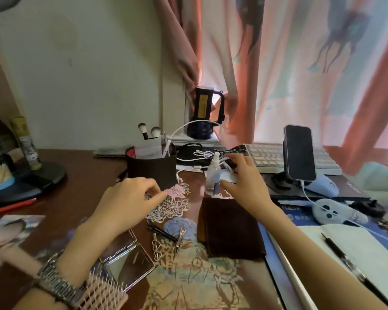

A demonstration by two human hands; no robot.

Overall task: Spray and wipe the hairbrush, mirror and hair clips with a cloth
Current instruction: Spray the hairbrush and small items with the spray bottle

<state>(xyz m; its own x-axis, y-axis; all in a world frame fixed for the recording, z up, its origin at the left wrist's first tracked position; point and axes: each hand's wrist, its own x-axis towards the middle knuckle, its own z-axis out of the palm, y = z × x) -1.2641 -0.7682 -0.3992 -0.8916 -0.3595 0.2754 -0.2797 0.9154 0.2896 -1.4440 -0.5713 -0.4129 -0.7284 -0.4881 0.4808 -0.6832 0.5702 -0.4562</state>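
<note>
My left hand hovers over the desk, its thumb and forefinger pinching the edge of a small pink hair clip. Several metal and black hair clips lie on the patterned mat near it. An open compact mirror lies under my left wrist. The pink hairbrush shows its bristles at the bottom left. My right hand is spread beside the clear spray bottle, with the thumb touching its lower part. The folded brown cloth lies just in front of the bottle.
A dark cup of makeup brushes stands behind my left hand. Cables, a keyboard and a phone on a stand are at the back right. A notebook with a pen lies at the right, a lamp base at the left.
</note>
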